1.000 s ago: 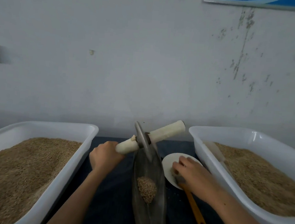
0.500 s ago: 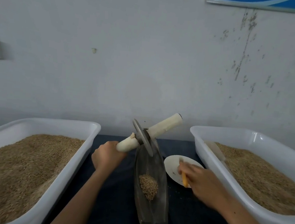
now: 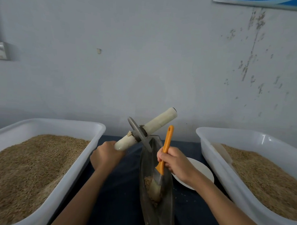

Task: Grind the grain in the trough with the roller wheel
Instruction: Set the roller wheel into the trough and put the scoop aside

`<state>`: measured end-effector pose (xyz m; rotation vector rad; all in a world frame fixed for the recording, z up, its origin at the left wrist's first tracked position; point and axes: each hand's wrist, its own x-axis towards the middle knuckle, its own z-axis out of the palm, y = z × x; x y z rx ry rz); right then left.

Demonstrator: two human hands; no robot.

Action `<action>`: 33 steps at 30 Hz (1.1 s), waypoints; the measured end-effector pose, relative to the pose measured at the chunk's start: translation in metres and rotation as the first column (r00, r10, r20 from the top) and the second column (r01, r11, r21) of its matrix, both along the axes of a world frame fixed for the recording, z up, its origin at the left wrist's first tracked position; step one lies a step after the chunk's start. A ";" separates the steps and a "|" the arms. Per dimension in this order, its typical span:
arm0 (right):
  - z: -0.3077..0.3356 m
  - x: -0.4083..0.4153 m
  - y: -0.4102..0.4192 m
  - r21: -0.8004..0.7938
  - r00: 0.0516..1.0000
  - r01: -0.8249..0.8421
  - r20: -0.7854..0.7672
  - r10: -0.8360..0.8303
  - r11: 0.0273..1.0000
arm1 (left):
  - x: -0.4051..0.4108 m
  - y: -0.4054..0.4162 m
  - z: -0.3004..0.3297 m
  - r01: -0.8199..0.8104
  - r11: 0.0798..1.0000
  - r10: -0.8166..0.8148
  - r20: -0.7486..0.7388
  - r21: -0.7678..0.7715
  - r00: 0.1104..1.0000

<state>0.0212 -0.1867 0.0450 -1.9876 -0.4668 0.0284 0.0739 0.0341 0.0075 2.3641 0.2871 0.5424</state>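
Your trough (image 3: 160, 215) sits hemmed between two grain tubs (image 3: 79, 153) (image 3: 228, 175); the brush (image 3: 161, 167) and tilted roller wheel (image 3: 138, 134) block its channel; lower-centre counter (image 3: 118, 199) lies open.

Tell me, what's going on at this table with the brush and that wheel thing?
A person is grinding grain by hand. Their left hand grips one handle of the roller wheel and holds it tilted at the far end of the metal trough. Their right hand grips an orange-handled brush, whose bristles are down in the small pile of grain in the trough. A white plate lies beside the trough, and white tubs of grain stand on both sides.
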 end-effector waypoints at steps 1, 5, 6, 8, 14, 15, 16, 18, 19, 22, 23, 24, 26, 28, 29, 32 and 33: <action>-0.003 0.003 0.001 -0.033 0.999 0.031 0.018 -0.030 0.999 | 0.000 0.000 -0.001 -0.018 1.000 0.018 0.004 0.023 1.000; -0.007 0.011 0.002 -0.076 0.986 0.113 0.129 -0.103 0.991 | -0.001 -0.003 -0.004 -0.032 0.998 0.031 0.011 0.062 0.999; -0.007 0.013 0.002 -0.030 0.985 0.116 0.134 -0.111 0.993 | -0.001 -0.003 -0.004 -0.028 0.998 0.027 0.013 0.059 1.000; -0.006 0.015 -0.002 0.170 0.980 0.151 0.104 -0.170 0.974 | 0.000 -0.003 -0.004 -0.019 0.999 0.018 0.021 0.050 1.000; -0.013 0.031 -0.024 0.352 0.871 0.464 -0.010 -0.492 0.813 | 0.001 -0.002 -0.005 -0.004 1.000 0.004 0.006 0.004 1.000; -0.016 0.032 -0.026 0.327 0.857 0.488 -0.008 -0.514 0.809 | 0.001 -0.001 -0.005 -0.013 1.000 0.013 -0.002 0.011 1.000; -0.017 0.031 -0.027 0.318 0.833 0.520 0.016 -0.552 0.793 | 0.002 0.000 -0.005 -0.019 1.000 0.019 -0.005 0.017 1.000; -0.017 0.029 -0.029 0.367 0.784 0.547 0.090 -0.614 0.752 | 0.003 0.001 -0.008 -0.010 1.000 0.010 0.000 0.010 1.000; -0.015 0.027 -0.028 0.400 0.784 0.525 0.116 -0.609 0.751 | 0.003 0.001 -0.008 -0.004 1.000 0.004 0.008 0.008 1.000; -0.013 0.025 -0.027 0.373 0.819 0.478 0.138 -0.557 0.795 | 0.002 0.001 -0.009 -0.023 0.999 0.022 0.016 0.040 1.000; -0.014 0.024 -0.028 0.372 0.800 0.500 0.148 -0.582 0.782 | 0.002 0.000 -0.009 -0.034 0.998 0.033 0.023 0.053 0.999; -0.015 0.023 -0.029 0.407 0.767 0.518 0.169 -0.619 0.752 | 0.002 0.000 -0.010 -0.037 0.998 0.035 0.031 0.058 0.999; -0.014 0.018 -0.035 0.493 0.680 0.501 0.283 -0.676 0.711 | 0.003 0.000 -0.010 -0.021 0.998 0.019 0.040 0.058 0.999; -0.017 0.011 -0.043 0.408 0.634 0.458 0.473 -0.611 0.790 | 0.004 0.000 -0.010 -0.017 0.997 0.014 0.043 0.076 0.999; -0.019 0.009 -0.047 0.269 0.632 0.459 0.570 -0.525 0.846 | 0.004 0.000 -0.010 -0.016 0.996 0.011 0.050 0.087 0.999; -0.031 0.005 -0.061 -0.407 0.688 0.542 0.718 -0.110 0.736 | 0.004 -0.004 -0.008 -0.016 0.989 0.007 0.063 0.147 0.998; -0.037 0.005 -0.066 -0.571 0.730 0.531 0.683 0.004 0.626 | 0.003 -0.005 -0.007 -0.018 0.983 0.008 0.060 0.181 0.998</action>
